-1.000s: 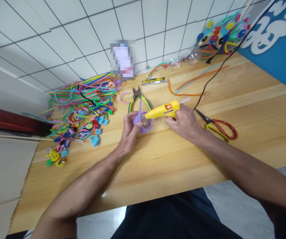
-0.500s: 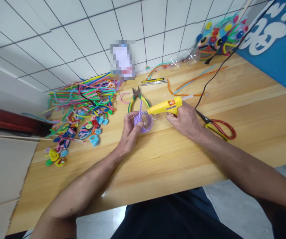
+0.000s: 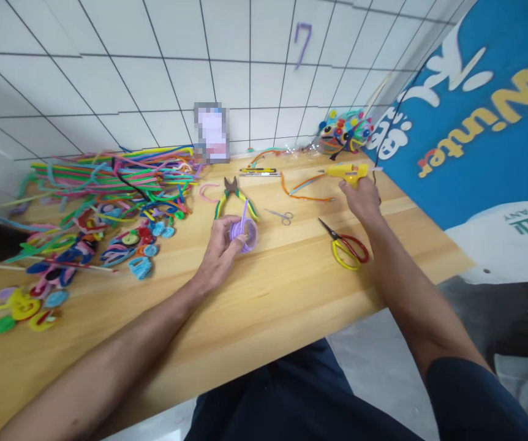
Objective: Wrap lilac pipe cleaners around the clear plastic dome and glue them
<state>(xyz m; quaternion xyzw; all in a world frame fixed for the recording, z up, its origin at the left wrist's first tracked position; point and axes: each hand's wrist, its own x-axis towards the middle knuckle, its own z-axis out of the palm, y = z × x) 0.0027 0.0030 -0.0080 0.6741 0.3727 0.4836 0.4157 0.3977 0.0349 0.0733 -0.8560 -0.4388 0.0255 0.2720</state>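
Between the fingers and thumb of my left hand (image 3: 220, 251) is a clear plastic ball (image 3: 250, 233) wound with purple pipe cleaner (image 3: 235, 231), one end of which sticks upward. My right hand (image 3: 361, 197), reaching to the right back of the table, grips a yellow hot glue gun (image 3: 347, 173) whose nozzle points left. Just behind my left hand lie green-and-yellow pliers (image 3: 231, 187) with their handles spread. Small silver scissors (image 3: 283, 216) rest to the right of the ball. Larger scissors (image 3: 344, 245) with red and yellow handles lie in front of my right hand.
Many coloured pipe cleaners (image 3: 108, 177) and small coiled shapes (image 3: 139, 267) cover the table's left side. A yellow craft knife (image 3: 258, 171), a blurred-out phone (image 3: 212, 131) and a decorated ball (image 3: 344, 131) stand or lie along the tiled wall. The gun's black cord runs up at right.
My right hand has carried the glue gun away from the purple-wound ball, to the right and back. The view has swung right. Small scissors now show on the table. My left hand keeps its hold.
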